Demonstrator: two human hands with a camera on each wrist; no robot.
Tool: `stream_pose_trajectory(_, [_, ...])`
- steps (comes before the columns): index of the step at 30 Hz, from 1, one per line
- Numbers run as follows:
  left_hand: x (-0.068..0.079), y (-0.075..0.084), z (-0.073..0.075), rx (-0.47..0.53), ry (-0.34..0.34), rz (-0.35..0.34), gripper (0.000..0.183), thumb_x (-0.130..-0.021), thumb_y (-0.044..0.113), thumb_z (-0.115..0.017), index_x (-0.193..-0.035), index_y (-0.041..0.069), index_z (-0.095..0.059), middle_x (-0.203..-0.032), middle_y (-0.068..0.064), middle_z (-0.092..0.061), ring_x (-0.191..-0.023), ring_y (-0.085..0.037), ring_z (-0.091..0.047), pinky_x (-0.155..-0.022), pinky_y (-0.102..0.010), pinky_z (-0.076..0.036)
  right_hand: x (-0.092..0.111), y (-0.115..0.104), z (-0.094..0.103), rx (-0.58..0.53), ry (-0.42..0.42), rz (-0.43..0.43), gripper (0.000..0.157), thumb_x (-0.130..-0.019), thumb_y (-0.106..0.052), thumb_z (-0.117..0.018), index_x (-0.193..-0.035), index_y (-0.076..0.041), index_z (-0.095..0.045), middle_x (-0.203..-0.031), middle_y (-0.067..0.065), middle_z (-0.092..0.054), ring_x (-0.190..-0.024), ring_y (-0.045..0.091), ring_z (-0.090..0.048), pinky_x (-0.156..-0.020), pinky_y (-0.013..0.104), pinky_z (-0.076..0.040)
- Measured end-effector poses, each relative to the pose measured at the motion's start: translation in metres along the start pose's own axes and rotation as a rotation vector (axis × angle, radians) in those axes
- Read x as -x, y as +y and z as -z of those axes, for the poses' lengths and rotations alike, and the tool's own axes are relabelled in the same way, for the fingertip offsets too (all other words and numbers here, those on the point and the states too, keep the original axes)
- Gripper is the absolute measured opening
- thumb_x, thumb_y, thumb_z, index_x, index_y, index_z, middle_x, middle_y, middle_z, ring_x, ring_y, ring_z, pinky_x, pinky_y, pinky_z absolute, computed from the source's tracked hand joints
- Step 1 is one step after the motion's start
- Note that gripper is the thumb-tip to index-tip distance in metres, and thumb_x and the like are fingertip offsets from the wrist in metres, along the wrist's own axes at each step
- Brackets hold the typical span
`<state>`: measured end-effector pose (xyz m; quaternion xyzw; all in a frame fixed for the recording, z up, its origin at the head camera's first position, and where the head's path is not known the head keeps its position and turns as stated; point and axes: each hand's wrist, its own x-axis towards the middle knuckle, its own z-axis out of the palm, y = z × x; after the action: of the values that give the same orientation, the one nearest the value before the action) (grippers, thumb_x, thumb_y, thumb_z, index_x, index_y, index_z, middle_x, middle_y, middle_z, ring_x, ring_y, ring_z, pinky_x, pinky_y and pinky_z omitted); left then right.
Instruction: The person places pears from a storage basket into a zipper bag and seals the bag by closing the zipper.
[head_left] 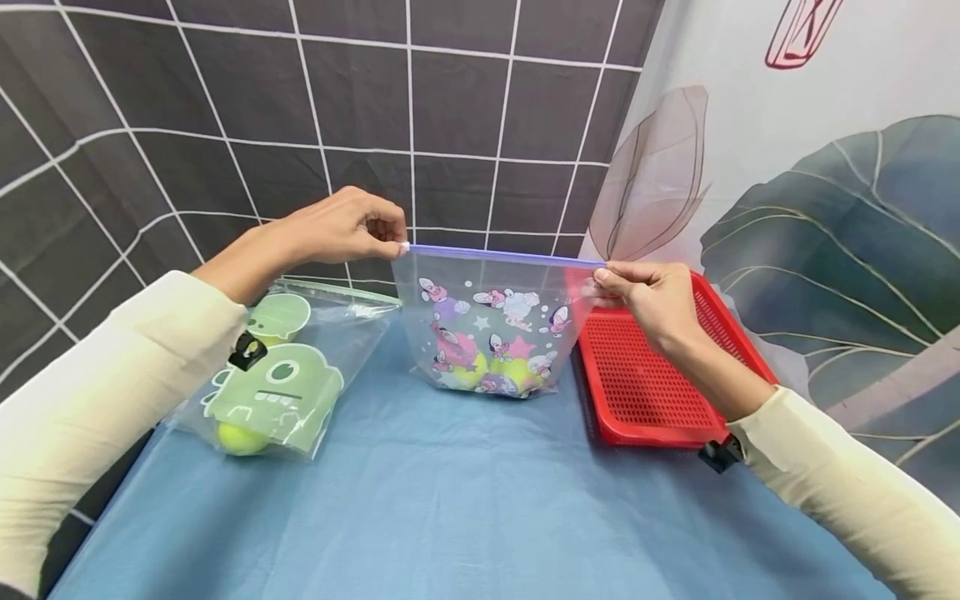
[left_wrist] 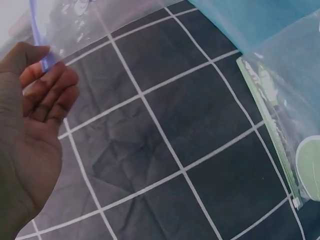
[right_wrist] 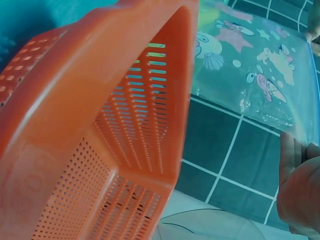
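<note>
A clear zip bag [head_left: 491, 321] printed with pink and purple cartoon figures stands upright on the blue cloth, its purple zip strip [head_left: 510, 254] stretched level along the top. Yellow-green balls [head_left: 471, 371] show through its lower part. My left hand [head_left: 352, 223] pinches the strip's left end, right at the small white slider [head_left: 406, 247]. At the opposite corner my right hand [head_left: 652, 296] pinches the top edge between thumb and fingers. In the left wrist view the thumb and forefinger of the left hand [left_wrist: 42, 90] meet on the purple strip.
Left of the bag lies a second clear zip bag [head_left: 281, 387] with a green monster print and a yellow-green ball [head_left: 242, 437] inside. A red perforated basket [head_left: 637, 375] sits on the right, beneath my right hand. Behind the blue-covered table [head_left: 450, 500] hangs a dark grid-patterned cloth [head_left: 465, 100].
</note>
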<state>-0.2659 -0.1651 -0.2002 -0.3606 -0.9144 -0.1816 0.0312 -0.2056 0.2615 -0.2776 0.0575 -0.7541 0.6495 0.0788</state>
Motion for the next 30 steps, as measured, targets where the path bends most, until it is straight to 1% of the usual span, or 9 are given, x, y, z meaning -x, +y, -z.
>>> stream_pose_trajectory(5, [0.013, 0.008, 0.006, 0.071, -0.063, 0.063, 0.01, -0.101, 0.018, -0.081, -0.092, 0.016, -0.081, -0.081, 0.0, -0.073, -0.079, -0.017, -0.064, -0.073, -0.028, -0.051, 0.008, -0.004, -0.001, 0.032, -0.01, 0.027, 0.04, -0.104, -0.004, -0.079, -0.135, 0.02, -0.07, -0.085, -0.011, -0.085, -0.076, 0.006, -0.084, -0.075, 0.026, -0.069])
stream_pose_trajectory(9, [0.026, 0.009, 0.013, 0.191, -0.106, 0.085, 0.007, -0.099, 0.015, -0.083, -0.092, 0.013, -0.082, -0.076, 0.0, -0.075, -0.073, -0.017, -0.069, -0.069, -0.026, -0.054, 0.016, -0.011, -0.003, 0.062, -0.05, 0.019, 0.041, -0.104, -0.005, -0.08, -0.135, 0.02, -0.07, -0.085, -0.011, -0.085, -0.076, 0.006, -0.085, -0.077, 0.026, -0.069])
stream_pose_trajectory(15, [0.042, 0.009, 0.022, 0.397, -0.228, 0.046, 0.004, -0.097, 0.003, -0.08, -0.094, 0.003, -0.081, -0.073, -0.003, -0.076, -0.067, -0.016, -0.072, -0.065, -0.027, -0.058, 0.033, -0.027, -0.001, 0.195, -0.136, -0.05, 0.042, -0.106, -0.016, -0.081, -0.14, 0.008, -0.074, -0.089, -0.015, -0.085, -0.08, 0.007, -0.086, -0.084, 0.021, -0.068])
stream_pose_trajectory(17, [0.045, 0.01, 0.025, 0.451, -0.271, 0.025, 0.005, -0.097, -0.001, -0.077, -0.093, 0.0, -0.081, -0.073, -0.005, -0.076, -0.066, -0.017, -0.073, -0.065, -0.028, -0.061, 0.038, -0.032, 0.0, 0.206, -0.164, -0.061, 0.043, -0.106, -0.016, -0.081, -0.141, 0.007, -0.074, -0.092, -0.015, -0.085, -0.082, 0.009, -0.087, -0.084, 0.023, -0.068])
stream_pose_trajectory(20, [0.048, 0.011, 0.03, 0.508, -0.32, -0.012, 0.008, -0.098, -0.004, -0.073, -0.093, -0.002, -0.08, -0.073, -0.008, -0.077, -0.065, -0.021, -0.074, -0.067, -0.03, -0.063, 0.042, -0.039, 0.001, 0.188, -0.188, -0.066, 0.043, -0.105, -0.014, -0.081, -0.14, 0.009, -0.073, -0.096, -0.01, -0.086, -0.084, 0.013, -0.088, -0.083, 0.027, -0.07])
stream_pose_trajectory(23, [0.046, 0.01, 0.032, 0.535, -0.337, -0.038, 0.009, -0.099, -0.004, -0.072, -0.094, -0.002, -0.079, -0.073, -0.009, -0.077, -0.063, -0.025, -0.074, -0.068, -0.033, -0.064, 0.04, -0.043, 0.001, 0.182, -0.195, -0.084, 0.043, -0.104, -0.012, -0.082, -0.139, 0.012, -0.073, -0.097, -0.007, -0.086, -0.084, 0.014, -0.087, -0.08, 0.03, -0.07])
stream_pose_trajectory(25, [0.043, 0.007, 0.031, 0.538, -0.34, -0.023, 0.008, -0.099, -0.002, -0.073, -0.094, -0.003, -0.078, -0.072, -0.008, -0.076, -0.061, -0.025, -0.074, -0.067, -0.033, -0.064, 0.035, -0.043, 0.0, 0.193, -0.209, -0.111, 0.043, -0.104, -0.012, -0.083, -0.138, 0.012, -0.073, -0.096, -0.005, -0.086, -0.083, 0.014, -0.087, -0.08, 0.03, -0.071])
stream_pose_trajectory(27, [0.039, 0.003, 0.027, 0.533, -0.341, 0.019, 0.008, -0.1, 0.0, -0.074, -0.096, -0.005, -0.078, -0.071, -0.007, -0.075, -0.061, -0.022, -0.073, -0.066, -0.032, -0.063, 0.026, -0.039, -0.002, 0.227, -0.236, -0.138, 0.043, -0.104, -0.013, -0.083, -0.138, 0.011, -0.074, -0.096, -0.002, -0.086, -0.082, 0.013, -0.087, -0.081, 0.03, -0.071])
stream_pose_trajectory(30, [0.031, -0.007, 0.014, 0.472, -0.312, 0.122, 0.009, -0.101, 0.003, -0.076, -0.099, -0.006, -0.078, -0.072, -0.005, -0.075, -0.062, -0.018, -0.072, -0.065, -0.029, -0.062, 0.006, -0.031, -0.008, 0.278, -0.292, -0.167, 0.042, -0.104, -0.012, -0.083, -0.137, 0.011, -0.074, -0.096, 0.005, -0.087, -0.081, 0.014, -0.087, -0.083, 0.029, -0.07])
